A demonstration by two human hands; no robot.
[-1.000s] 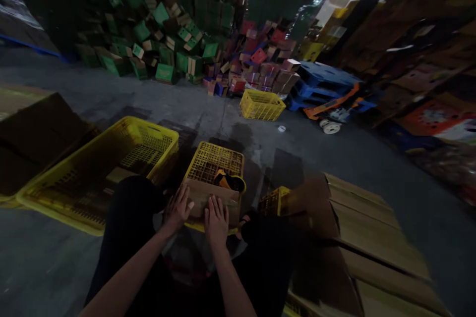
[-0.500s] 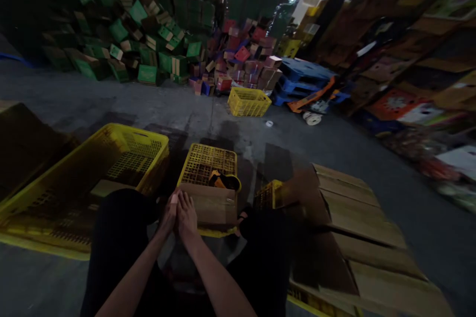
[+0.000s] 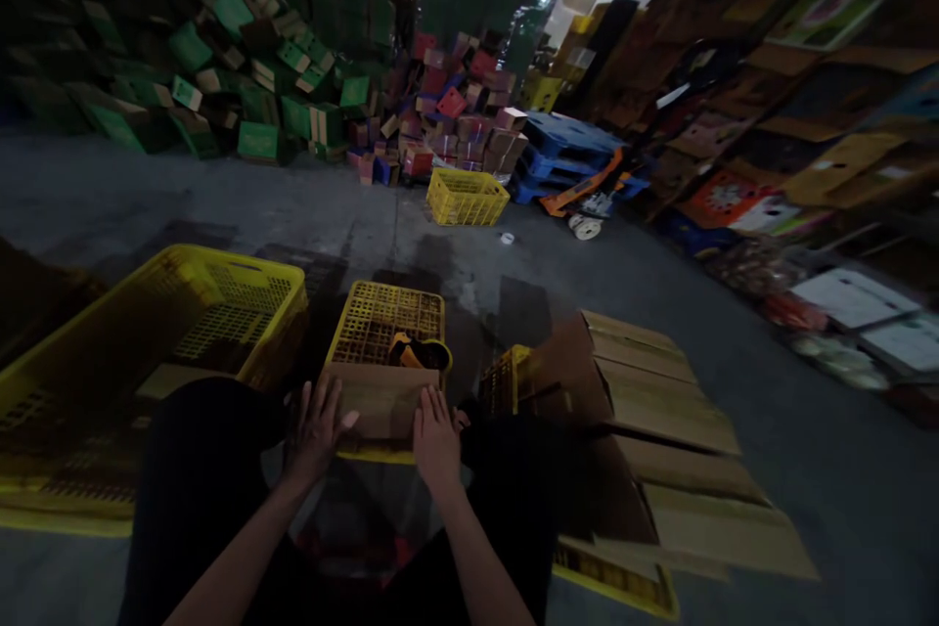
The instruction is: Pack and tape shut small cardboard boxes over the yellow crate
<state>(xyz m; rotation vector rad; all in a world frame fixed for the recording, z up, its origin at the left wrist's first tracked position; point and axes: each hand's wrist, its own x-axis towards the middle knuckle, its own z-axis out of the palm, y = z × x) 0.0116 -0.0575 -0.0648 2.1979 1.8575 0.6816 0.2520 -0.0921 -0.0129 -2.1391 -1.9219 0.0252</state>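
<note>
A small brown cardboard box (image 3: 385, 403) lies on an upturned yellow plastic crate (image 3: 388, 305) between my knees. My left hand (image 3: 317, 425) rests at the box's left end, fingers spread and thumb stretched over its near face. At the right end my right hand (image 3: 438, 432) lies with its fingers extended over the top corner; part of its thumb side is hard to see. Just behind the box, on the crate, sits a tape dispenser (image 3: 412, 350) in yellow and black.
A large yellow crate (image 3: 283, 313) stands at my left with a cardboard piece inside. Flattened cardboard (image 3: 660, 401) is stacked over another crate (image 3: 646, 595) at right. Farther off are a yellow crate (image 3: 469, 201), blue pallets (image 3: 564, 142), an orange pallet jack (image 3: 587, 191) and heaped green boxes (image 3: 260, 139).
My hands were together at the box's left end; the right has slid across to the right end and the left has spread its fingers. The view has turned slightly right.
</note>
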